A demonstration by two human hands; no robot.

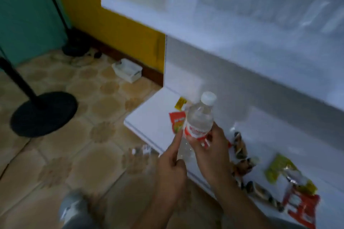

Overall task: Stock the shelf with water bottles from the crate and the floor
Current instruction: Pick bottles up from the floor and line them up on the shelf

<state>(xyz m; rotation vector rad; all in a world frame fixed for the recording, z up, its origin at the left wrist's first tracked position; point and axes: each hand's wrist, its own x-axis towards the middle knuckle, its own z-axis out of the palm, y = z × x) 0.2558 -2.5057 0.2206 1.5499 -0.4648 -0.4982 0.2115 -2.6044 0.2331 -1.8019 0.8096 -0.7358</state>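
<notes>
Bottle [200, 117] upright just above bottom shelf [149, 117], clamped at the red label by right hand [206, 147] fingers, left hand [172, 165] forefinger touching it, others curled; likely light, slick and crushable, best gripped mid-body.

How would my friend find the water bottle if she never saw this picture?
Look at the white shelf unit on the right, then down to its lowest shelf near the tiled floor. Just in front, the right hand holds the water bottle upright. It alone is clear, with a white cap and red label; its neighbours are flat snack packets.
</notes>
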